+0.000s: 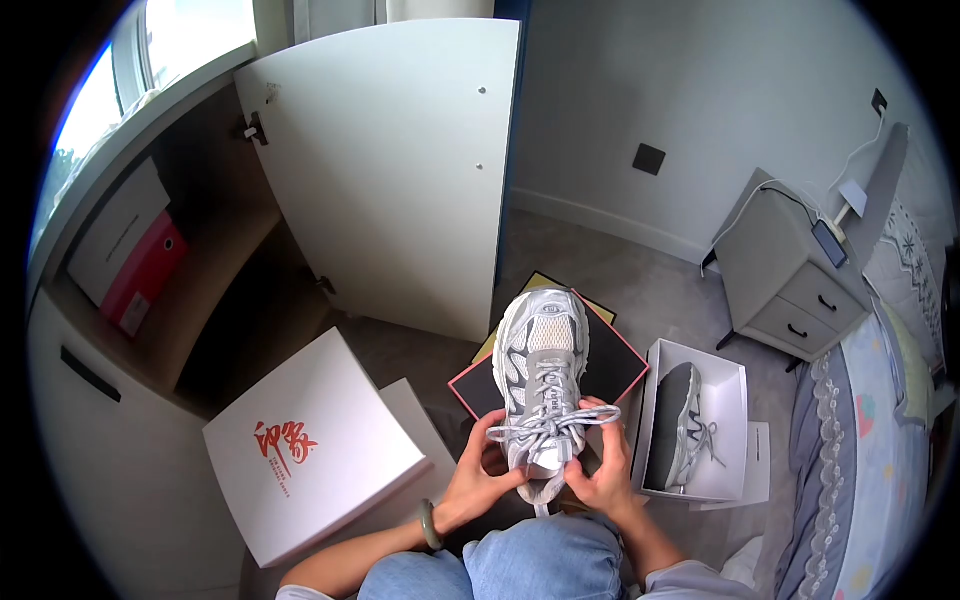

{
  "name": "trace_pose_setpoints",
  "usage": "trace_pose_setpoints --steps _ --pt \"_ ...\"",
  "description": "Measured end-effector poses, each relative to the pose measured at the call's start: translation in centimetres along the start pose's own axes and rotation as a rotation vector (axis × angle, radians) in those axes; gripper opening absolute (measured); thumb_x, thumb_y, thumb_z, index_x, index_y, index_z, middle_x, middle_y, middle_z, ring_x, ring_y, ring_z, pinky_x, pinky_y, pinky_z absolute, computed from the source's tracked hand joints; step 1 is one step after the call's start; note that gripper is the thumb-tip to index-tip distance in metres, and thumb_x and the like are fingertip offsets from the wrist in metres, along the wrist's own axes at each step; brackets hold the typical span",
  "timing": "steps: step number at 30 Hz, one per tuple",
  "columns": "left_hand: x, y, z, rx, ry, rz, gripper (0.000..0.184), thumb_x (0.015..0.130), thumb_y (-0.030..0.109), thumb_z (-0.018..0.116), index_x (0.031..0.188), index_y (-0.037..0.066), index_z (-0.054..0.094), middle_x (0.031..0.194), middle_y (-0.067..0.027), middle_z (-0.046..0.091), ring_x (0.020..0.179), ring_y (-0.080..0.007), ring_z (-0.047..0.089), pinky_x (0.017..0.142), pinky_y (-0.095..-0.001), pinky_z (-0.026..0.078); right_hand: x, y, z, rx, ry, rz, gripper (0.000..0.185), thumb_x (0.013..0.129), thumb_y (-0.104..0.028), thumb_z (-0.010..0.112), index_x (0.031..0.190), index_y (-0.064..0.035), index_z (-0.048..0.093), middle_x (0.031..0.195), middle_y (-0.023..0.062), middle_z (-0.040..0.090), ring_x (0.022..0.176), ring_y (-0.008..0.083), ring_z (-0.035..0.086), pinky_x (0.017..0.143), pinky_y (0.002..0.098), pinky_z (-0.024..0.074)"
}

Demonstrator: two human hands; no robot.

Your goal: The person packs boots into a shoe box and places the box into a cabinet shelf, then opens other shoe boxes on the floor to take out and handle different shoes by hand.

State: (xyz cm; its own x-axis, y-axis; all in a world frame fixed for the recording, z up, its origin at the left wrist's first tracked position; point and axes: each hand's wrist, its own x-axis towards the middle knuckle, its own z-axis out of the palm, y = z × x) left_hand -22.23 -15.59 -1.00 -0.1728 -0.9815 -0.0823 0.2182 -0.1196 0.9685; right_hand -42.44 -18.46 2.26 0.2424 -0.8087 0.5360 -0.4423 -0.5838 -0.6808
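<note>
A silver and white running sneaker [545,355] points away from me, its grey laces tied in a bow. My left hand [480,480] grips the left side of its heel collar, and a green bangle [430,525] circles that wrist. On the other side, my right hand [605,480] holds the collar, fingers beside the lace loop. The matching sneaker [677,430] lies on its side in an open white shoebox [738,395] to the right. Beneath the held shoe is a dark box with a red edge [620,352].
A white box with red lettering [310,450] lies at left. Behind it, a cabinet door [390,170] stands open; a white and pink box [145,265] sits on the shelf. A grey nightstand [780,270] holding a phone [829,243] and the bed [870,430] are at right.
</note>
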Motion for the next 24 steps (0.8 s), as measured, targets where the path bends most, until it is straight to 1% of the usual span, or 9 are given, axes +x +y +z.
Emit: trace_pose_setpoints --steps 3,7,10,12,13,15,16,20,24 --pt "-0.1 0.7 0.1 -0.018 0.008 -0.008 0.087 0.074 0.005 0.075 0.145 0.012 0.025 0.13 -0.0167 0.049 0.12 -0.0269 0.053 0.1 -0.0392 0.046 -0.3 -0.2 0.4 -0.11 0.072 -0.096 0.065 0.07 -0.013 0.067 0.128 0.0089 0.047 0.119 0.0235 0.06 0.108 0.0373 0.061 0.096 0.0427 0.0472" --pt "-0.4 1.3 -0.2 0.029 0.019 -0.001 0.088 0.074 0.006 0.075 0.146 0.012 0.025 0.129 -0.0163 0.05 0.12 -0.0266 0.054 0.1 -0.0389 0.046 -0.7 -0.7 0.7 -0.207 0.097 -0.071 0.061 0.069 -0.008 0.067 0.125 0.0094 0.05 0.115 0.0233 0.064 0.1 0.0375 0.065 0.089 0.0412 0.0523" --pt "-0.5 1.8 -0.2 0.049 0.017 -0.021 0.087 0.075 0.005 0.074 0.146 0.012 0.025 0.128 -0.016 0.051 0.119 -0.0266 0.055 0.099 -0.0386 0.046 -0.8 -0.8 1.0 -0.147 0.116 -0.038 0.054 0.073 -0.004 0.064 0.124 0.0096 0.052 0.115 0.0234 0.064 0.097 0.0342 0.068 0.085 0.0375 0.0542" --pt "-0.5 1.8 -0.2 0.047 0.016 -0.024 0.086 0.075 0.005 0.074 0.146 0.012 0.025 0.128 -0.0157 0.051 0.118 -0.0264 0.055 0.098 -0.0383 0.047 -1.4 -0.1 1.1 -0.074 0.139 -0.004 0.047 0.081 -0.002 0.06 0.126 0.01 0.052 0.111 0.0203 0.065 0.096 0.0259 0.068 0.085 0.0326 0.0532" --pt "-0.5 1.7 -0.2 0.076 0.008 -0.009 0.086 0.075 0.002 0.074 0.146 0.013 0.025 0.127 -0.014 0.05 0.116 -0.0245 0.056 0.098 -0.0381 0.047 -1.4 -0.1 1.0 -0.074 0.14 -0.004 0.047 0.081 -0.002 0.06 0.126 0.01 0.052 0.111 0.0203 0.065 0.096 0.0259 0.068 0.085 0.0326 0.0532" --pt "-0.5 1.8 -0.3 0.107 0.002 0.005 0.087 0.076 -0.001 0.075 0.145 0.014 0.026 0.126 -0.0124 0.05 0.115 -0.0226 0.057 0.099 -0.0378 0.048 -1.3 -0.4 0.9 0.024 0.19 0.061 0.046 0.078 0.006 0.057 0.124 0.0046 0.056 0.101 0.0181 0.068 0.086 0.0301 0.07 0.074 0.0342 0.0547" --pt "-0.5 1.9 -0.3 0.142 0.002 0.029 0.087 0.076 -0.001 0.075 0.145 0.014 0.026 0.124 -0.0122 0.05 0.114 -0.0222 0.057 0.098 -0.0374 0.048 -1.2 -0.3 1.1 0.057 0.228 0.049 0.044 0.079 0.007 0.055 0.123 0.0043 0.057 0.096 0.0158 0.068 0.082 0.0243 0.069 0.072 0.031 0.0531" --pt "-0.4 2.2 -0.1 0.227 0.018 0.092 0.086 0.075 0.003 0.078 0.145 0.012 0.028 0.126 -0.0129 0.05 0.114 -0.0218 0.057 0.097 -0.037 0.048 -1.6 0.1 1.4 0.138 0.261 0.089 0.04 0.083 0.005 0.055 0.124 0.0046 0.056 0.096 0.0123 0.067 0.081 0.0173 0.067 0.071 0.0286 0.0518" --pt "-0.7 3.1 0.1 0.319 0.049 0.109 0.087 0.076 0.01 0.081 0.146 0.01 0.029 0.129 -0.0136 0.05 0.117 -0.022 0.055 0.098 -0.0379 0.046 -1.7 0.2 1.8 0.336 0.31 0.184 0.04 0.089 0.002 0.056 0.128 0.0061 0.052 0.107 0.0104 0.065 0.091 0.0132 0.063 0.079 0.0263 0.0498"
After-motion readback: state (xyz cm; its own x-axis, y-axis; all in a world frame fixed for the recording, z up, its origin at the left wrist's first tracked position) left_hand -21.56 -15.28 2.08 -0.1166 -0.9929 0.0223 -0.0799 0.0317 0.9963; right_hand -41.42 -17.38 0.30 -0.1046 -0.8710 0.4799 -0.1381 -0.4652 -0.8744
